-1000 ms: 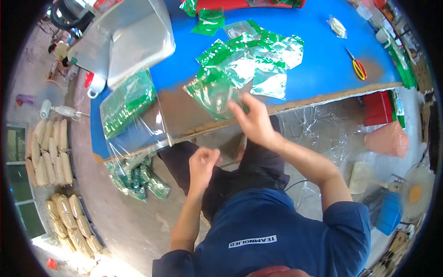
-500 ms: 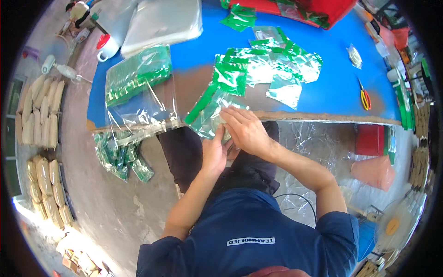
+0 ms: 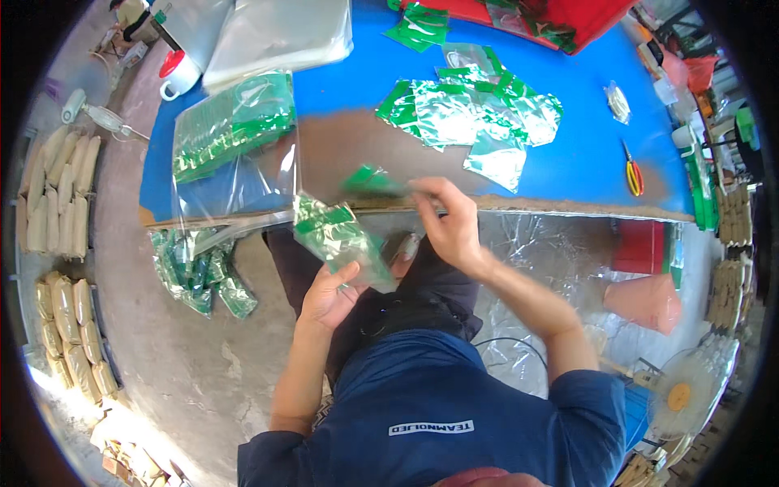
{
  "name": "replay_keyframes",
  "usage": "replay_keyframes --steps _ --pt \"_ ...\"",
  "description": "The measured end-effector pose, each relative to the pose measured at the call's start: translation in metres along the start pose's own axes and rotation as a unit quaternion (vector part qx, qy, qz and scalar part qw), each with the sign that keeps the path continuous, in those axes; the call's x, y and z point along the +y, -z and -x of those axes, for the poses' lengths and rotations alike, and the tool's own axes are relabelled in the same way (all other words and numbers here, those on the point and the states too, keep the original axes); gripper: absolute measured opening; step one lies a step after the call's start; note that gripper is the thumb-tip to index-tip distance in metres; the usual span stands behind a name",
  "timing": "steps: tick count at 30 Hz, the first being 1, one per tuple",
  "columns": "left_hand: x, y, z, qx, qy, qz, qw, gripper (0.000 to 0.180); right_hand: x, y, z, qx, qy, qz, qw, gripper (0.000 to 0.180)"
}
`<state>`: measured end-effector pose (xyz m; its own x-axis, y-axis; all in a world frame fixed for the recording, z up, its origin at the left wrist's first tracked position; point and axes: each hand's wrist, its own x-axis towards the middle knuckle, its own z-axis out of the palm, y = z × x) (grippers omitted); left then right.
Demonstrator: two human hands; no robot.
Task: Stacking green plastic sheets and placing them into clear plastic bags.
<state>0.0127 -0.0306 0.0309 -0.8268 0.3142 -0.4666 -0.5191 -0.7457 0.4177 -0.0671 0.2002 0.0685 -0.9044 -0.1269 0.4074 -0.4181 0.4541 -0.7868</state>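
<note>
My left hand [image 3: 326, 299] grips a small sheaf of clear plastic packets [image 3: 349, 247] with green tops, thumb on top, just off the table's near edge. My right hand [image 3: 451, 226] is up and to the right, thumb and fingers pinched on the end of another green-and-clear packet [image 3: 375, 180], which is smeared by motion above the brown worn patch. Beyond it lies a loose, overlapping pile of similar packets [image 3: 466, 114]. To the left, a large clear bag [image 3: 235, 195] holds a row of green packets [image 3: 231, 130].
The blue table [image 3: 357, 85] carries stacked clear bags [image 3: 280, 40], a white mug [image 3: 178, 77] with red rim, a red tray [image 3: 527, 20], yellow-and-red pliers [image 3: 634, 174] and a white bundle [image 3: 617, 103]. More green packets [image 3: 203, 276] hang below the left edge. A fan [image 3: 677, 398] stands right.
My hands have drawn apart: the left has moved left with the sheaf, the right slightly right with one packet. The packets at the pile's near left no longer lie there.
</note>
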Motion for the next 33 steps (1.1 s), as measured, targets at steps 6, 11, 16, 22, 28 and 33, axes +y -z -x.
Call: replay_keyframes --steps 6,11,16,22,28,33 --pt "-0.012 -0.04 -0.032 -0.041 0.021 0.039 0.998 0.045 -0.036 0.002 0.008 -0.083 -0.316 -0.357 0.875 0.024" --pt "-0.016 -0.033 -0.047 0.028 -0.074 -0.078 0.994 0.04 0.024 0.044 -0.053 -0.087 0.027 0.236 0.968 0.039" --pt "-0.012 -0.044 -0.043 0.04 -0.056 -0.052 0.996 0.039 0.04 0.05 -0.043 -0.265 0.172 0.27 0.91 0.046" --pt "-0.01 -0.035 -0.039 0.053 -0.083 -0.12 0.988 0.048 0.027 0.029 -0.075 -0.09 0.159 0.289 0.94 0.06" --pt "0.003 -0.003 -0.012 -0.012 -0.113 -0.1 0.988 0.06 0.044 0.009 -0.012 -0.177 0.247 0.184 0.935 0.054" --pt "-0.01 -0.02 -0.02 -0.025 -0.118 -0.119 0.986 0.059 -0.017 0.023 0.008 -0.103 -0.324 -0.298 0.892 0.032"
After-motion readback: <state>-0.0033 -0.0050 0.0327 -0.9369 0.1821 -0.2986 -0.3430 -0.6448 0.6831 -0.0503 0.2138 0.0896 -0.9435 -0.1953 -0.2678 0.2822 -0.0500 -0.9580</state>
